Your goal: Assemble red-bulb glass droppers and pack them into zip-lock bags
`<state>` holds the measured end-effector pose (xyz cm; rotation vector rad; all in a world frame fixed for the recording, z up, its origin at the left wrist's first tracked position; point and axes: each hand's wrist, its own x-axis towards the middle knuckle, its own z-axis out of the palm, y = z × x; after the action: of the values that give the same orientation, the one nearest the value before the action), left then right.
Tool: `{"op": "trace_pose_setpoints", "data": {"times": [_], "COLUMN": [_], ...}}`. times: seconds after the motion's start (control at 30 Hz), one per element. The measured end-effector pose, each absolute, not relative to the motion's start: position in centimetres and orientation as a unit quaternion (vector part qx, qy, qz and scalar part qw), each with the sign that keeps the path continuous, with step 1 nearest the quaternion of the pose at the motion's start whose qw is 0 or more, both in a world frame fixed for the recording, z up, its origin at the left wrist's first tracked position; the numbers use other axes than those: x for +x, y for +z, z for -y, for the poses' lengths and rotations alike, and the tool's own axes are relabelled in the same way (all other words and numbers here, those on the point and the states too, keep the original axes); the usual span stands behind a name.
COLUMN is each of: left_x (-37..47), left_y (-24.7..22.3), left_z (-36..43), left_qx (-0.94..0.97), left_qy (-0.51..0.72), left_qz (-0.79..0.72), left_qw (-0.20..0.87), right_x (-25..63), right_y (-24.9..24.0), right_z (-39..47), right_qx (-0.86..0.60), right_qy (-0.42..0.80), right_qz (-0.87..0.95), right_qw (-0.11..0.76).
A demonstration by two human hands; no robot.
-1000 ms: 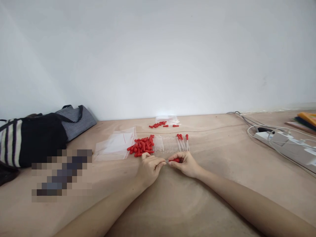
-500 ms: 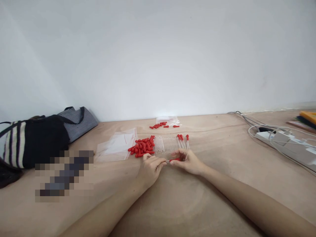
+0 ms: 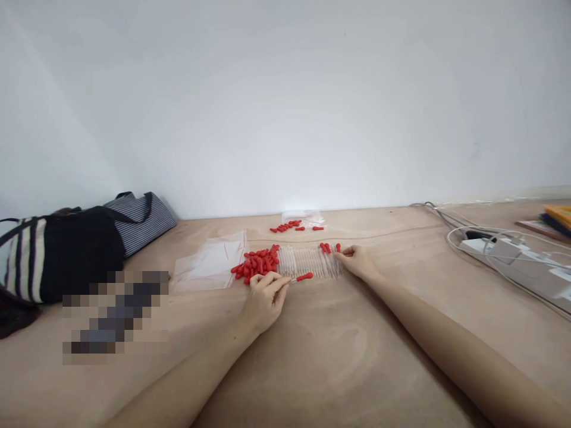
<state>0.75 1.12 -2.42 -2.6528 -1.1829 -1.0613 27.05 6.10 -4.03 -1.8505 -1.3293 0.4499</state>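
My left hand (image 3: 266, 300) is closed in a pinch on the glass tube of a dropper, whose red rubber bulb (image 3: 305, 276) points right. My right hand (image 3: 357, 261) has its fingertips together at the stem of the rightmost red-bulbed dropper (image 3: 338, 246); its fingers partly hide that dropper. Between the hands lies a row of clear glass tubes (image 3: 303, 261), side by side. Two more red bulbs (image 3: 325, 247) top tubes near the row's right end. A heap of loose red bulbs (image 3: 256, 264) lies left of the row, just beyond my left hand.
Clear plastic bags (image 3: 205, 264) lie left of the heap. Farther back are several red bulbs (image 3: 285, 226) beside another bag with thin tubes (image 3: 303, 217). Black and striped bags (image 3: 84, 249) stand at the left; a power strip (image 3: 521, 261) with cables lies right. The wall (image 3: 285, 107) bounds the table.
My right hand has let go of the red bulb of the dropper in my left hand and moved right to the row's end. My left hand has shifted slightly left, still holding that dropper.
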Motion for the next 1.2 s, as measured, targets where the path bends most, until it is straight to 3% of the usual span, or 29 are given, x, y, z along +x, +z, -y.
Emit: {"op": "trace_pose_setpoints", "data": {"times": [0.77,1.2], "left_x": [0.7,0.6], "left_y": [-2.5,-2.3], "left_z": [-1.2,-1.2], "left_qx": [-0.859,-0.847], "left_qy": [-0.327,-0.357], "left_qz": [0.393,0.393], "left_qw": [0.009,0.023], "right_x": [28.1,28.1], "right_y": [-3.9,-4.0], "right_z": [-8.5,-8.0], "right_qx": [-0.754,-0.757], "right_qy": [0.233,0.202], "right_qz": [0.49,0.505], "right_qw": [0.37,0.363]}}
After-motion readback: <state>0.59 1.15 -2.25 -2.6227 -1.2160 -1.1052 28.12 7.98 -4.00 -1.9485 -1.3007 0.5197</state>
